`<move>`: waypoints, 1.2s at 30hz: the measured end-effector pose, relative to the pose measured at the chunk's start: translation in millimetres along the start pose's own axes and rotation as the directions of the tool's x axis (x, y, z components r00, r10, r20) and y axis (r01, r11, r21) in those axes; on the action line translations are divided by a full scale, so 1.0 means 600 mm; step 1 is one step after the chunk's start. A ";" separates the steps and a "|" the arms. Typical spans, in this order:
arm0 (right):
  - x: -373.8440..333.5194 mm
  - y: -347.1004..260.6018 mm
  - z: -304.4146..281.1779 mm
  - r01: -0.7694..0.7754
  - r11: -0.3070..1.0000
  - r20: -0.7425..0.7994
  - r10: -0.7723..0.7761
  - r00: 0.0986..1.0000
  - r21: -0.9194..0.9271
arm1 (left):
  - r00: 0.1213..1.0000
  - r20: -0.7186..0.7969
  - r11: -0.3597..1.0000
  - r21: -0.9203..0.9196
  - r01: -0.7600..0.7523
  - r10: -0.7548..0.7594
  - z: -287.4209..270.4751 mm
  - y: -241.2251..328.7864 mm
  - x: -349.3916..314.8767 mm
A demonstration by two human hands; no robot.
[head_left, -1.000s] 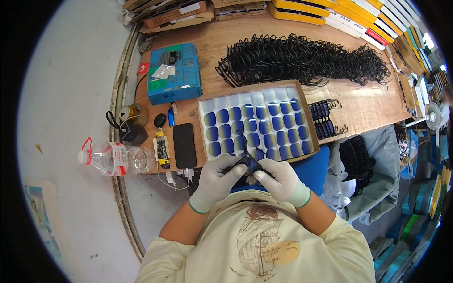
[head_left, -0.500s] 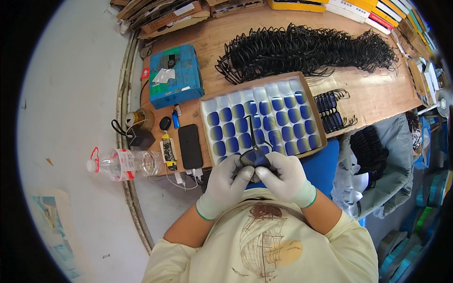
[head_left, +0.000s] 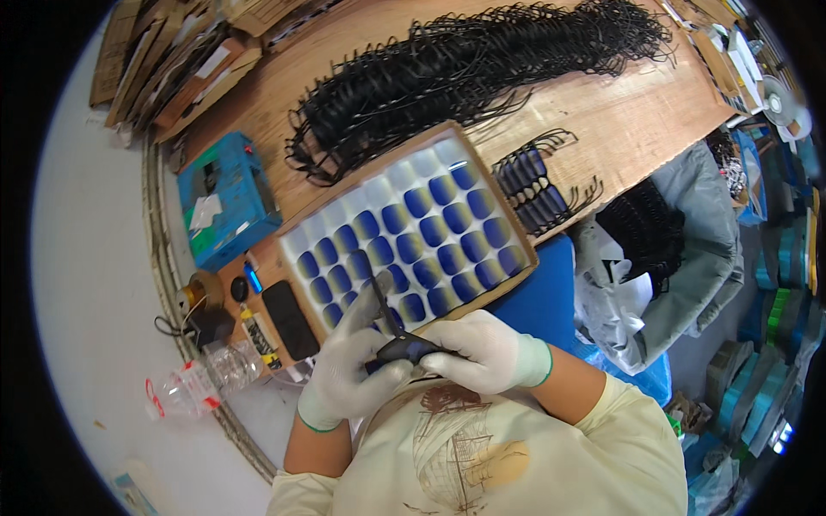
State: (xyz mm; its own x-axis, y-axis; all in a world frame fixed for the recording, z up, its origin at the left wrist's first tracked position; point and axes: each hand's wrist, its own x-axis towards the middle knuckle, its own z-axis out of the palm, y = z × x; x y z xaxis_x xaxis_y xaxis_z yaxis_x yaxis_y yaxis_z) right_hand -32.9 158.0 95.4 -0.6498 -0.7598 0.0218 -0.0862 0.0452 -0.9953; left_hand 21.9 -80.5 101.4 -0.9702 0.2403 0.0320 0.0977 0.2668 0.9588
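Close to my body, both gloved hands hold a pair of dark sunglasses [head_left: 406, 347], one temple pointing up and away from me. My left hand [head_left: 351, 365] grips the left part of the front, with its index finger stretched along the temple. The thumb and fingers of my right hand [head_left: 482, 351] pinch the other end, hiding much of it. Just beyond lies a shallow cardboard box [head_left: 521, 236] with a white tray, its rows filled with blue-to-yellow tinted lenses [head_left: 428, 273]. The far-left pockets look pale, without coloured lenses.
A long heap of black eyeglass frames [head_left: 430, 77] spans the table's back. Several sunglasses [head_left: 533, 189] lie right of the box. At left are a blue box [head_left: 232, 206], a phone [head_left: 290, 320], a tape roll [head_left: 203, 292] and a plastic bottle [head_left: 206, 380]. A grey-lined bag [head_left: 701, 258] stands right.
My view has turned and shifted, so the table appears tilted and farther left. The sunglasses stay in both hands; my left index finger now extends up along the temple.
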 end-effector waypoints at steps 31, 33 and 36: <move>0.261 0.135 -0.020 -0.335 0.282 -0.209 0.398 0.893 -0.899 | 0.620 -0.461 0.495 -0.859 -0.131 -0.635 -0.227 -0.196 0.252; 0.266 0.148 -0.025 -0.370 0.289 -0.239 0.403 0.884 -0.883 | 0.634 -0.565 0.585 -0.783 -0.211 -0.528 -0.207 -0.166 0.213; 0.258 0.160 -0.034 -0.430 0.348 -0.302 0.364 0.881 -0.833 | 0.620 -0.719 0.798 -0.554 -0.237 -0.315 -0.122 -0.095 0.143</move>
State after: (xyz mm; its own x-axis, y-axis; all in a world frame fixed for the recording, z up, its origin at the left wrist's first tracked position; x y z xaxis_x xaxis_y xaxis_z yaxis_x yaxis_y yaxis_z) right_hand -156.7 58.0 5.2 -0.8320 -0.4569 -0.3146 -0.3803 0.8826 -0.2762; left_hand -83.0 -143.4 70.1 -0.7915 -0.6061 -0.0787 0.1852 -0.3606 0.9142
